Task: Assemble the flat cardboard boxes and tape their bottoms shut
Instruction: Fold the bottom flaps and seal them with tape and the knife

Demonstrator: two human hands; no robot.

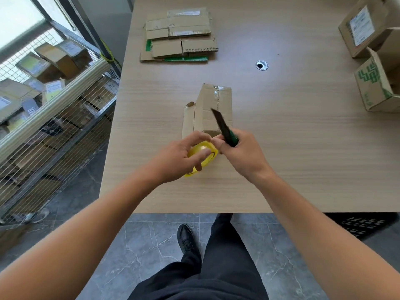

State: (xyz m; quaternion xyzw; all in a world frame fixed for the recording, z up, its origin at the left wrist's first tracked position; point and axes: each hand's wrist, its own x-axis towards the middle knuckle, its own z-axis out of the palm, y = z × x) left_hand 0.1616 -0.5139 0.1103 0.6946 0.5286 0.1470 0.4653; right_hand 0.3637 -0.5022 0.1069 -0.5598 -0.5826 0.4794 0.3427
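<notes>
Matt brown cardboard box (213, 109) lies on a smooth wood-grain table (303, 137); the yellow tape roll (203, 158) looks glossy.

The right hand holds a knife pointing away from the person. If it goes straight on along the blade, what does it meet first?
Probably the cardboard box: the knife in the right hand points up-left across its taped top. How high the blade is above it is unclear.

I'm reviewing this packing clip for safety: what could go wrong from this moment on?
The right hand grips a utility knife with the blade out while its fingertips work at the yellow tape roll in the left hand; a slip could cut the left fingers. The blade also points toward the cardboard box and might nick it.
</notes>
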